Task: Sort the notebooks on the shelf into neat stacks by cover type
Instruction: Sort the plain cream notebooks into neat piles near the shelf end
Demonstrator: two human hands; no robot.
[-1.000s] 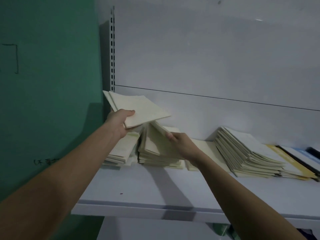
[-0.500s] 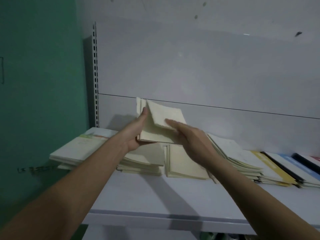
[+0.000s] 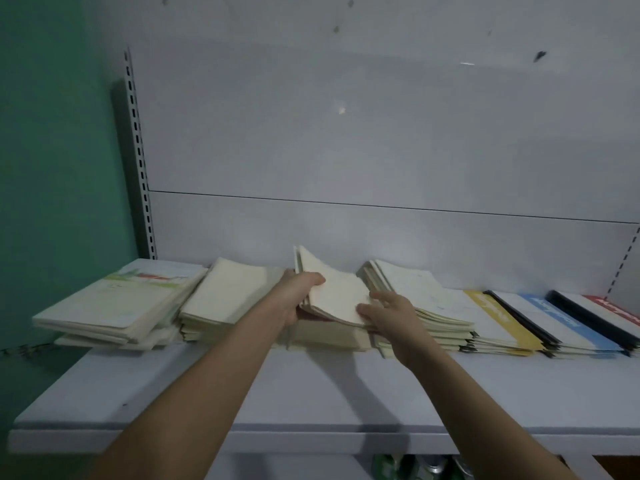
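In the head view we count five groups of notebooks in a row along the back edge of the white shelf [image 3: 311, 393]. Nearest the left end sits a stack with green-printed covers [image 3: 117, 306]; just beside it a plain cream stack [image 3: 225, 299]; then the middle cream stack [image 3: 329, 336]; then a slumped cream stack [image 3: 415, 296]; and toward the right end a fanned run of notebooks with yellow, blue and red bands [image 3: 554, 317].

We hold a small bundle of cream notebooks [image 3: 332, 289], tilted, just above the middle stack. Our left hand [image 3: 298, 296] has its fingers closed around the bundle's left edge, thumb on top. Our right hand [image 3: 388, 313] has its fingers spread, tips touching the bundle's lower right corner.
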